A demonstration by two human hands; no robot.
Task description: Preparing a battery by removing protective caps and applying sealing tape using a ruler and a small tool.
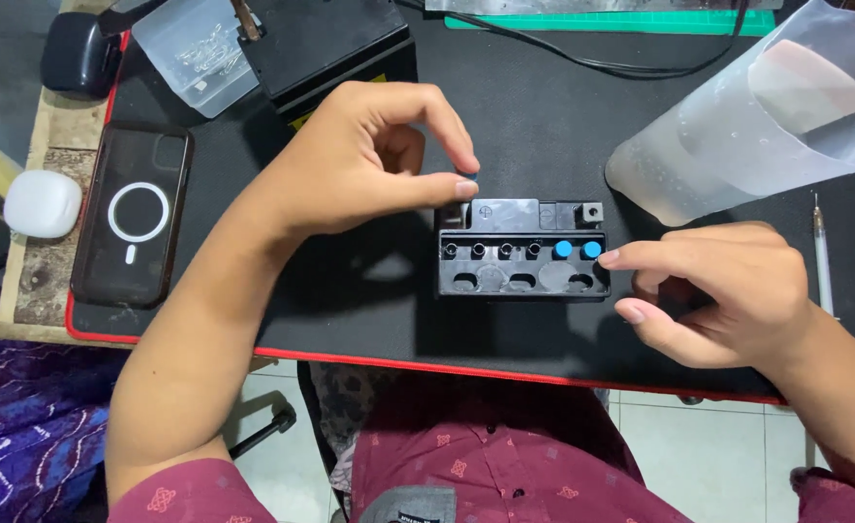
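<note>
Left of the battery [522, 260] on the desk [350, 310] lies a phone [132, 215]. Our left hand [369, 160] pinches a small blue cap [468, 177] above the battery's left end. Our right hand [718, 291], fingers apart, touches its right edge beside two fitted blue caps [577, 249].

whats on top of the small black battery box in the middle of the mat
On the battery box: a row of six ports, the two rightmost fitted with blue caps, four open. The left hand pinches another small blue cap above its left end. The box's inside is not visible.
</note>
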